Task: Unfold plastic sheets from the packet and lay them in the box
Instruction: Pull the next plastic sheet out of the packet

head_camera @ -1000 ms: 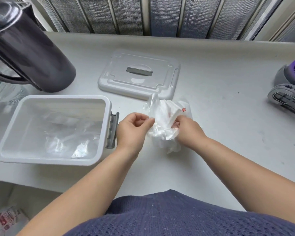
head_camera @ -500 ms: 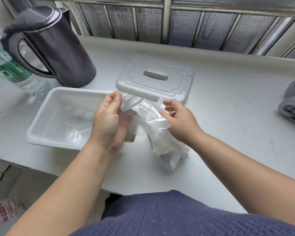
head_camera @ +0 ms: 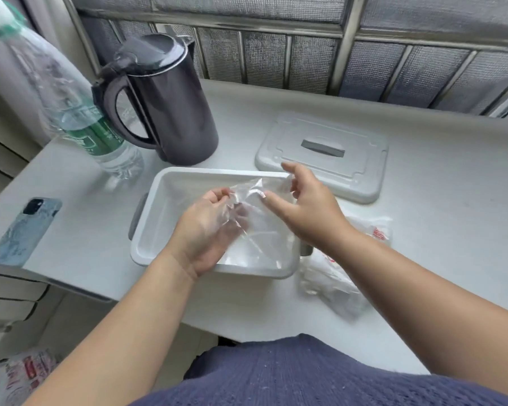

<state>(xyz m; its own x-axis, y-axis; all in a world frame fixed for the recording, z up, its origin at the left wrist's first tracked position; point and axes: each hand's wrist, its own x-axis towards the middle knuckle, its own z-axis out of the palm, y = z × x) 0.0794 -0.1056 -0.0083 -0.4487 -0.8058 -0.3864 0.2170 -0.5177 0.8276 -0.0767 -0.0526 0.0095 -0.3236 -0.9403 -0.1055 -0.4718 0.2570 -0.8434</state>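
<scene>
Well, from the head camera some things are hard to see. The plastic sheet (head_camera: 254, 206) is clear, so its edges are hard to make out. It hangs over the box (head_camera: 217, 172), draped on the left hand (head_camera: 201, 237). That hand is palm up with its fingers curled round the sheet. The right hand (head_camera: 308, 206) touches the sheet's far side, thumb and first finger sticking out. Its other fingers are lost in the sheet's edge, so I cannot tell if they pinch it. The right arm hides the middle of the packet (head_camera: 332, 284). The packet lies at the front edge of the tabletop (head_camera: 437, 218), just beside the box's right end. The bottle (head_camera: 79, 112) by the left edge is blurry, and its top is cut off.

The box is white and open, near the front edge. Something clear and shiny lies on its bottom, but I cannot tell how much. Its lid (head_camera: 349, 171) lies flat just behind its right end. The kettle (head_camera: 170, 112) stands shut toward the back left corner. A phone (head_camera: 27, 227) lies at the front left corner.
</scene>
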